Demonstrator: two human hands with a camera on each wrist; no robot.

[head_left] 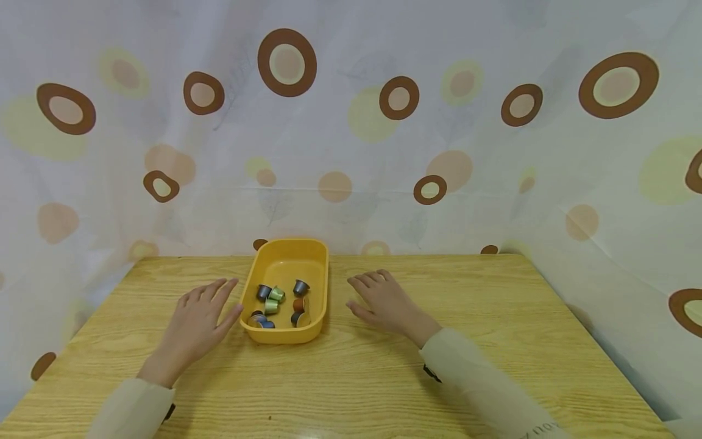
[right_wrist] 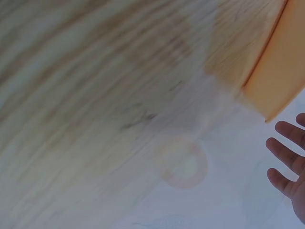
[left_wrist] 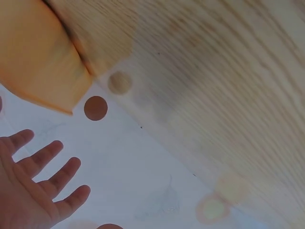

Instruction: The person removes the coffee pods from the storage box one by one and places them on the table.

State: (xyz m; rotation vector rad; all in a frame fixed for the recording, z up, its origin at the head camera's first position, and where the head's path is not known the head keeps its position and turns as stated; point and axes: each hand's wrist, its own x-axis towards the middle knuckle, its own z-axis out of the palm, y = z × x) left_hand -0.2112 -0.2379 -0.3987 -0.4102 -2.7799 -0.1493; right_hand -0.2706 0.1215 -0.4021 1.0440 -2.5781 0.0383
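A yellow plastic tray (head_left: 290, 335) stands left of the middle on the table, with several coffee capsules inside. A dark grey capsule (head_left: 300, 288) lies on its right side, above an orange-brown capsule (head_left: 298, 305). Two green capsules, one a pale green capsule (head_left: 271, 306), sit near the left wall, with blue capsules close to the front. My left hand (head_left: 194, 323) hovers by the tray's left side, fingers spread and holding nothing. Off to the tray's right, apart from it, my right hand (head_left: 384, 303) has loosely extended fingers and nothing in its grasp. Both wrist views show the tray's outer wall (left_wrist: 38, 52).
The wooden table (head_left: 351, 390) extends around the tray to both sides. Behind it and at the sides hangs a white curtain (head_left: 351, 140) with brown, yellow and peach circles. Long sleeves (head_left: 488, 384) cover my forearms.
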